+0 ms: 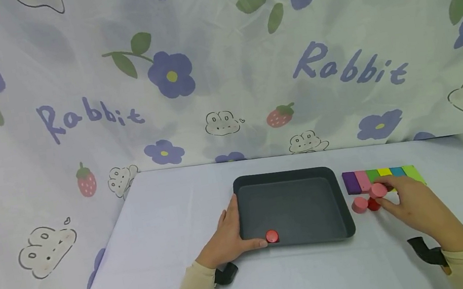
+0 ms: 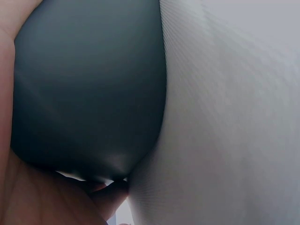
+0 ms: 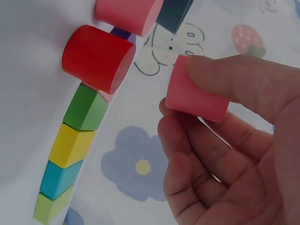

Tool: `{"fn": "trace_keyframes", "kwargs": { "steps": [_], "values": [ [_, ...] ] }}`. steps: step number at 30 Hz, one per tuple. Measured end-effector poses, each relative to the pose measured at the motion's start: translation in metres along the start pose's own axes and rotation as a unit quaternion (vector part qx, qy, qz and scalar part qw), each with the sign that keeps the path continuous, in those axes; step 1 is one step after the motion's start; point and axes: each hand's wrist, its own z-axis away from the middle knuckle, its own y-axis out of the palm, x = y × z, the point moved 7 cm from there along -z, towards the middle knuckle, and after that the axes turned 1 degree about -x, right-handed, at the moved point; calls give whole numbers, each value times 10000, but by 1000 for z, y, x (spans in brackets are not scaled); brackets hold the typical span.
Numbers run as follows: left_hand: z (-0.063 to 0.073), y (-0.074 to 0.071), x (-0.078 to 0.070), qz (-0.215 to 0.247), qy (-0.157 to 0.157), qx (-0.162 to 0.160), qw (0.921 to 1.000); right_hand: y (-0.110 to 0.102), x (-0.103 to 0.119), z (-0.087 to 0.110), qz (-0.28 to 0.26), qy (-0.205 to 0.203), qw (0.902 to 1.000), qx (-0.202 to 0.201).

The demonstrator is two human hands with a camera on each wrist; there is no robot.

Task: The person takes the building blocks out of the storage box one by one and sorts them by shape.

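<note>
My right hand pinches a pink cylinder block between thumb and fingers, raised above the table to the right of the tray. Beneath it stand a red cylinder block and a second pink cylinder block, side by side. My left hand lies along the near left corner of a dark grey tray, fingers stretched along its left side and thumb along the front edge. Inside the tray, near that thumb, is another red cylinder block.
Behind the loose cylinders lies a row of coloured blocks in purple, pink, green, yellow, blue and light green, partly covered by my right hand. The white table meets a printed curtain at the back.
</note>
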Motion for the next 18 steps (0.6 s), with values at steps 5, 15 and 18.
{"fn": "trace_keyframes", "kwargs": {
  "steps": [5, 15, 18],
  "values": [
    [0, 0, 0, 37, -4, -16, 10000, -1, -2, 0, 1, 46, 10000, -24],
    [0, 0, 0, -4, -24, -1, 10000, 2, -16, 0, -5, 523, 9985, 147],
    [1, 0, 0, 9, -20, 4, 10000, 3, -19, -1, 7, 614, 9980, 158]
  ]
}}
